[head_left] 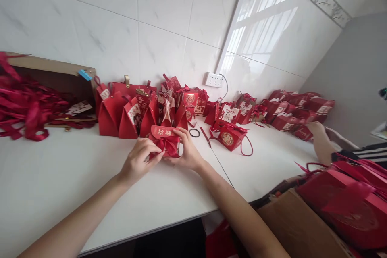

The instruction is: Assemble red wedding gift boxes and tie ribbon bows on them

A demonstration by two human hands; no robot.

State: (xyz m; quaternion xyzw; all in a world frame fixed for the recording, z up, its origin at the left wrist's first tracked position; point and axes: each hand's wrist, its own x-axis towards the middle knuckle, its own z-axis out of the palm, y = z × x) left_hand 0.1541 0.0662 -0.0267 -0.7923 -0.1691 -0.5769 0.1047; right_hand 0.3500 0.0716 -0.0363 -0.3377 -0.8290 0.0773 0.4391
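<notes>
The left hand (pixel 139 159) is pinching the ribbon bow (pixel 171 147), which is sitting at its two o'clock. The right hand (pixel 190 154) is clasping the small red box (pixel 161 130), lying at its ten o'clock. Neither hand is clearly nearer; both are obscuring the box's long axis.

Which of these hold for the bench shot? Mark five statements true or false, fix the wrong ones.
1. Left hand touches the red bow; right hand holds the small box. True.
2. The black ring lies left of that box. False: it lies right.
3. A power strip is against the tiled wall. True.
4. The ribbons at far left are yellow. False: red.
5. A co-worker's hand is by the right-hand boxes. True.
</notes>
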